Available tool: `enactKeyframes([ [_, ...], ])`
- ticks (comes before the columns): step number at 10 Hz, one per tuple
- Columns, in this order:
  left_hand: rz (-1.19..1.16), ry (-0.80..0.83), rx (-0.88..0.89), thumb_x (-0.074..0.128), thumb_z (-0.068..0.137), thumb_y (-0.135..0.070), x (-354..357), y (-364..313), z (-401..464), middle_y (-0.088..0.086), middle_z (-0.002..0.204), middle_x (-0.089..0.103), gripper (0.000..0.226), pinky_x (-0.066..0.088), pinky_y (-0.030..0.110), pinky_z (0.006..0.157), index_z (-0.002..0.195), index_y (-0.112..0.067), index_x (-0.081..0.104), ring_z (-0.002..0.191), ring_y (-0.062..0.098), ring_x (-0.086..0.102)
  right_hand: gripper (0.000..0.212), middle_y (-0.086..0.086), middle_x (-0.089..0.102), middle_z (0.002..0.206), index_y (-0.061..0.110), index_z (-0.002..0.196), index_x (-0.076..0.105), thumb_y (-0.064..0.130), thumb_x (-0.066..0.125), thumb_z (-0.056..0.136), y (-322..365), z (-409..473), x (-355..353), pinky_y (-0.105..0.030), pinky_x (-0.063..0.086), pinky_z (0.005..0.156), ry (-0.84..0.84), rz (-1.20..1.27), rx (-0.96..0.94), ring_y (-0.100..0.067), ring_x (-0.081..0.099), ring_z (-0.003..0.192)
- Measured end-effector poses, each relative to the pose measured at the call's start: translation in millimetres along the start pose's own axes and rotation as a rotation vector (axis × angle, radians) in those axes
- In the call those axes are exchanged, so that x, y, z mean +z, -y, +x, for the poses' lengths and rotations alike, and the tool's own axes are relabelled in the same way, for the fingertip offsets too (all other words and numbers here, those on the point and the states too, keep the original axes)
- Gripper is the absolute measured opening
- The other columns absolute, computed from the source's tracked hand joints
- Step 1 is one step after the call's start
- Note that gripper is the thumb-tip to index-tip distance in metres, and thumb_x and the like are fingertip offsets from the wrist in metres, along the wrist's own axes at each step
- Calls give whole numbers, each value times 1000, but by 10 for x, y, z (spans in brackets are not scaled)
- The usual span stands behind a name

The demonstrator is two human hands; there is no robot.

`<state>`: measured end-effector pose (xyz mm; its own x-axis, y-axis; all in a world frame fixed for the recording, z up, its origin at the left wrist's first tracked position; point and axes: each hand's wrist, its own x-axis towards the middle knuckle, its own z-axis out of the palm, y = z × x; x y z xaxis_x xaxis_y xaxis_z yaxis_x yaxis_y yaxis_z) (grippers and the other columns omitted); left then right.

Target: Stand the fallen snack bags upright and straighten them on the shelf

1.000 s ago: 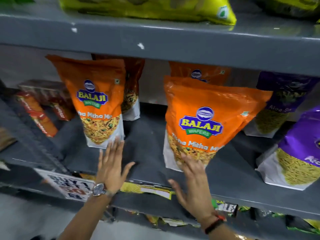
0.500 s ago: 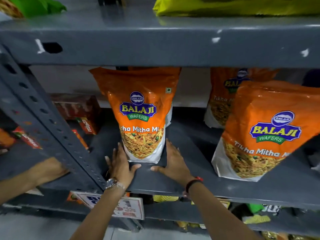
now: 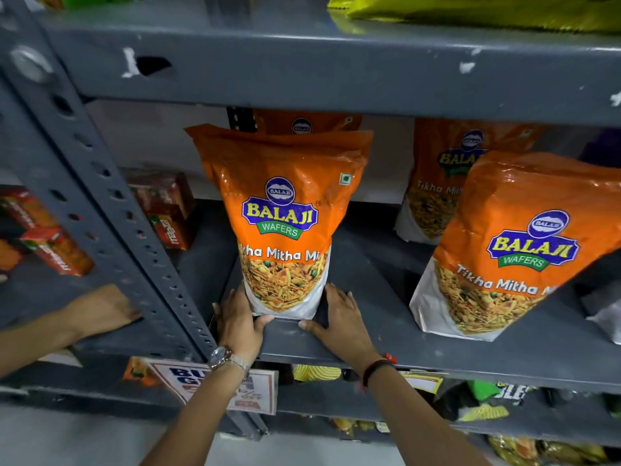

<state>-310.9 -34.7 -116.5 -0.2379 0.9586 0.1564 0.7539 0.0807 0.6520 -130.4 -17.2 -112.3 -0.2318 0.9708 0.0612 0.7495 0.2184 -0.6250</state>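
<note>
An orange Balaji snack bag (image 3: pixel 285 203) stands upright in the middle of the grey shelf (image 3: pixel 437 348). My left hand (image 3: pixel 238 322) clasps its lower left corner, thumb under the front edge. My right hand (image 3: pixel 337 319) presses against its lower right side, fingers lying on the shelf. A second orange bag (image 3: pixel 514 250) stands to the right, leaning left. Two more orange bags stand at the back, one (image 3: pixel 433 186) behind the right bag and one (image 3: pixel 304 124) mostly hidden behind the held bag.
A perforated grey upright post (image 3: pixel 111 210) slants just left of my left hand. Red boxes (image 3: pixel 164 210) sit behind it. Another person's hand (image 3: pixel 100 311) rests on the neighbouring shelf at left. The upper shelf (image 3: pixel 336 68) hangs close above the bags. A paper sign (image 3: pixel 235 388) hangs below.
My right hand left the right orange bag and joined my left hand at the base of the left bag. Both hands now press its bottom corners. The view swung left.
</note>
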Motion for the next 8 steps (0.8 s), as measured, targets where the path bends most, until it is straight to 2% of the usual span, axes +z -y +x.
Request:
enactKeyframes([
  [2,-61,21,-12,68,70,-6,-37,-65,-69,26,124,52,66,25,56,106,127,-2,36,120,42,43,75,-10,42,141,11,131,32,48,64,74,11,-32,-19,-39,11,118,18,-14,4,-27,35,132],
  [3,-85,33,1,70,68,-3,-37,-52,-72,27,123,53,69,34,58,100,127,0,36,118,43,45,74,-10,44,140,10,130,34,47,65,74,16,-44,-29,-40,13,118,20,2,8,-27,37,130],
  [4,-92,46,-14,70,68,-3,-54,-57,-79,27,123,53,69,35,59,100,127,0,35,118,43,46,71,-10,47,137,11,128,36,45,66,73,41,-68,-46,-41,15,118,15,17,13,-27,39,129],
  [5,-96,48,0,68,71,-4,-50,-63,-101,27,131,46,72,32,53,105,131,0,29,124,41,40,72,-9,47,137,12,128,35,44,67,72,58,-68,-40,-40,18,117,18,30,19,-27,38,129],
  [6,-122,32,-1,61,78,-12,-46,-113,-210,23,148,20,78,22,53,113,136,1,11,137,37,19,85,-7,36,146,14,137,25,42,70,71,72,-117,-92,-39,26,114,28,160,68,-25,29,136],
  [7,-57,-114,166,37,85,-49,-77,-137,-347,14,148,6,75,16,49,113,139,-6,5,138,23,6,74,-3,38,145,19,138,27,36,65,78,139,-328,-239,-28,29,106,-122,336,78,-19,32,135],
  [8,132,-221,425,18,86,-58,-162,-231,-386,8,153,-6,71,15,41,111,140,-17,-4,139,18,-2,46,7,53,127,25,125,45,39,57,82,207,-612,-666,-24,39,100,-389,426,-31,-7,46,121],
])
